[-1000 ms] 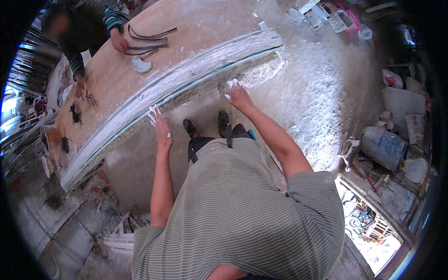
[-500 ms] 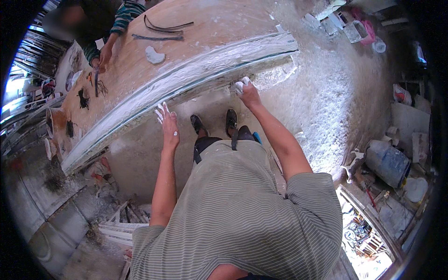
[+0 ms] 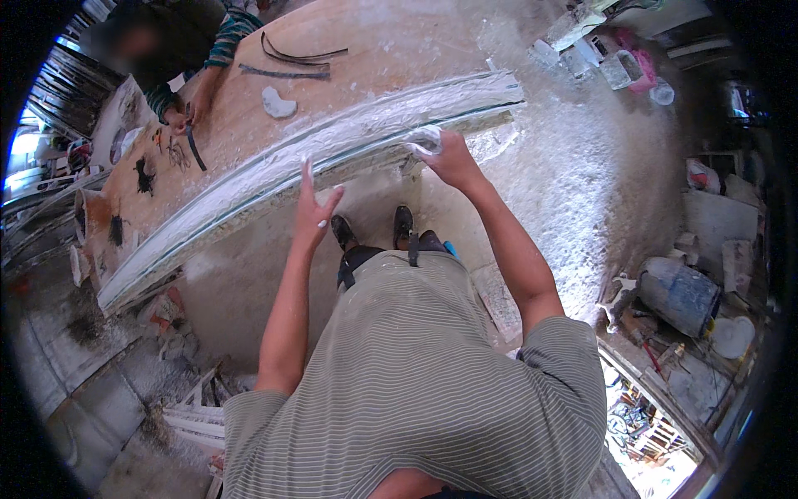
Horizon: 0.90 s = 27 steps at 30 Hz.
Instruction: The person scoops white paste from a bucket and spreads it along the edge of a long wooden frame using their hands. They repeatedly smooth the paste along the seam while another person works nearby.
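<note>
A long, curved white plaster strip (image 3: 249,190) runs along the near edge of the tan table, with a thin blue-green line down its front side. My left hand (image 3: 316,206) is at the strip's near edge, fingers stretched up and thumb apart, whitened at the tips. Further right, my right hand (image 3: 449,158) hovers by the same edge, its white-coated fingers curved with a gap to the thumb. I see nothing held in either hand. Whether the fingertips touch the strip, I cannot tell.
Across the tan table (image 3: 382,58), a co-worker's hands (image 3: 187,118) hold a dark strip (image 3: 195,148). Further dark strips (image 3: 287,73) and a white lump (image 3: 278,102) lie there. A blue-stained barrel (image 3: 677,295) lies at right; clear containers (image 3: 619,69) stand at upper right.
My left hand has moved slightly right and up, its thumb now spread wider. My right hand has shifted slightly, its fingers now curving round a visible gap. The co-worker's dark strip has shifted right.
</note>
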Each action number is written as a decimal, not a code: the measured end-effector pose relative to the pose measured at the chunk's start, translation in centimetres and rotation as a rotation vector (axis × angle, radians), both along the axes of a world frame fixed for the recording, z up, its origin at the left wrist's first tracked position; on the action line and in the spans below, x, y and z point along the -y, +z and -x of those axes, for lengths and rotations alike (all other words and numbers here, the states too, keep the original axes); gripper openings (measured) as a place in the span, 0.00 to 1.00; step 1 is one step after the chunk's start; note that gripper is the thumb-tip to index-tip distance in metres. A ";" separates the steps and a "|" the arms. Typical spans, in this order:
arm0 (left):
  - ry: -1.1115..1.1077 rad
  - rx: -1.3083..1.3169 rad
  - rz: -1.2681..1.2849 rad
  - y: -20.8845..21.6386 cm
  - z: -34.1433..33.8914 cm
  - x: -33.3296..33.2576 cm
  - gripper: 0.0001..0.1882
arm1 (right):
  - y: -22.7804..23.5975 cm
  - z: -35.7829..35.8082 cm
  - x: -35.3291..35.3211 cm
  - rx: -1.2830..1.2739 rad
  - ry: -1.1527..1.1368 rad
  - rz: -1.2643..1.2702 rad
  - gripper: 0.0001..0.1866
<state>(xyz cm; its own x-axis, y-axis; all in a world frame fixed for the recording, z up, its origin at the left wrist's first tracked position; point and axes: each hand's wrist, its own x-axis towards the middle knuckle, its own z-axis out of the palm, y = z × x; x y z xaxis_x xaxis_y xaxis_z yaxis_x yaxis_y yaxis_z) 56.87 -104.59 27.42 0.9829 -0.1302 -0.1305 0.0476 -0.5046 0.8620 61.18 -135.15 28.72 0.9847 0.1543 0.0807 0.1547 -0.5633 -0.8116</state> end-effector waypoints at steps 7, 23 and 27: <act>-0.224 0.007 0.369 1.3 -7.3 9.1 0.46 | 8.4 -3.0 -2.6 -0.048 0.165 -0.123 0.13; -0.300 -0.061 0.211 5.7 -12.8 0.3 0.20 | 11.8 -7.2 0.0 -0.111 -0.057 -0.152 0.13; -0.227 0.008 -0.099 -0.1 -13.4 -4.9 0.30 | 4.6 -9.7 1.3 -0.279 -0.084 -0.081 0.14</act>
<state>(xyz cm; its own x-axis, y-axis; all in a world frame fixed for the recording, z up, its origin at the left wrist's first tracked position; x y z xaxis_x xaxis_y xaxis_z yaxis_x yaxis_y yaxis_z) 70.27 -99.67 27.30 0.9309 -0.3347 -0.1460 -0.0832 -0.5837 0.8077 70.90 -136.44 33.36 0.9797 0.0750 -0.1857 -0.1248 -0.4962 -0.8592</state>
